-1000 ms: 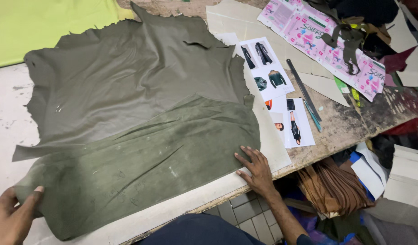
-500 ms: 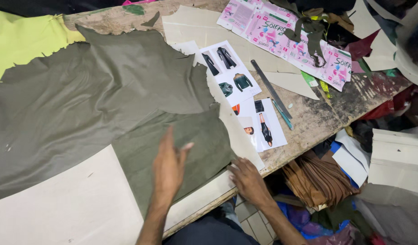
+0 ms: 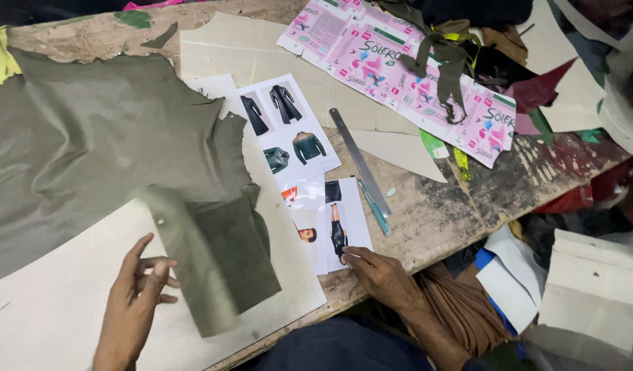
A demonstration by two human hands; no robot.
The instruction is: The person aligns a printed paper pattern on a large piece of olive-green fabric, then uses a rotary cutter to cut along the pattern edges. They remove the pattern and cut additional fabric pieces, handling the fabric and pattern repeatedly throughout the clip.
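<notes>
The left hand [image 3: 134,299] is pinching the folded-over edge of a large olive-green sheet of soft leather [image 3: 104,158] between thumb and fingers; that lifted flap is showing blurred. The rest of the leather is lying spread across the left half of a worn wooden worktable [image 3: 467,199], partly over a big pale cardboard pattern sheet [image 3: 49,302] that is reaching to the table's near edge.

The right hand [image 3: 378,275] is resting open and flat, grasping nothing, its fingertips pressing on the lower corner of a white printed page with small garment photographs [image 3: 337,220]. A second white page with jacket pictures [image 3: 285,130] is lying just above it, partly tucked under the leather's ragged edge.

No box or bin is showing contents clearly here. Just right of the pages, a long metal ruler [image 3: 361,161] is lying diagonally, with a slim teal pen [image 3: 375,208] touching its lower end. Farther back, a flattened pink and white printed carton sheet [image 3: 399,65] is lying under a dark olive strap of leather [image 3: 447,62]. Beige cardboard pattern pieces [image 3: 275,48] are covering the table's middle.

Below the table's right edge, a pleated brown leather piece [image 3: 467,309] and white and blue paper scraps [image 3: 509,275] are piling up on the floor.
</notes>
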